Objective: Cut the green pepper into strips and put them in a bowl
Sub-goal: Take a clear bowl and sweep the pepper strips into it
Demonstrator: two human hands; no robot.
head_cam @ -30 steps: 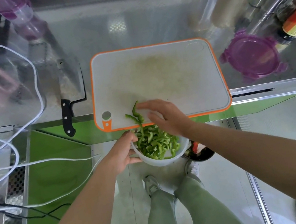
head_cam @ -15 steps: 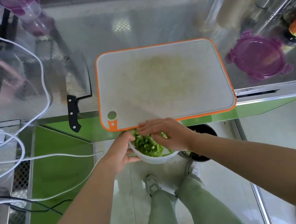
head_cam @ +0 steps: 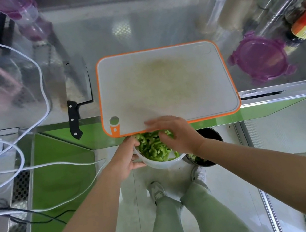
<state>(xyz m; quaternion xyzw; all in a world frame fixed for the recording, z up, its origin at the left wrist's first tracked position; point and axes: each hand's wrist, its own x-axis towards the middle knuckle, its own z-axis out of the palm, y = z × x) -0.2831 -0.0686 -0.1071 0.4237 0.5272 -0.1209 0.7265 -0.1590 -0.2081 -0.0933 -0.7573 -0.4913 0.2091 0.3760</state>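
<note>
Left hand [head_cam: 129,159] gripped the rim of the white bowl [head_cam: 163,164], just below the cutting board [head_cam: 163,86] near edge — pepper strips [head_cam: 153,149] heaped inside — right hand [head_cam: 179,133] spread loosely over them.

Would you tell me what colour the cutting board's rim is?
The cutting board has an orange rim, clearest in the head view.

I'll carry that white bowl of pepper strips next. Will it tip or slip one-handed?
Probably light: the left hand holds the white bowl in mid-air by its rim. Its smooth wall may be slippery. The pepper strips heap near the rim, so tilting could spill some.
</note>
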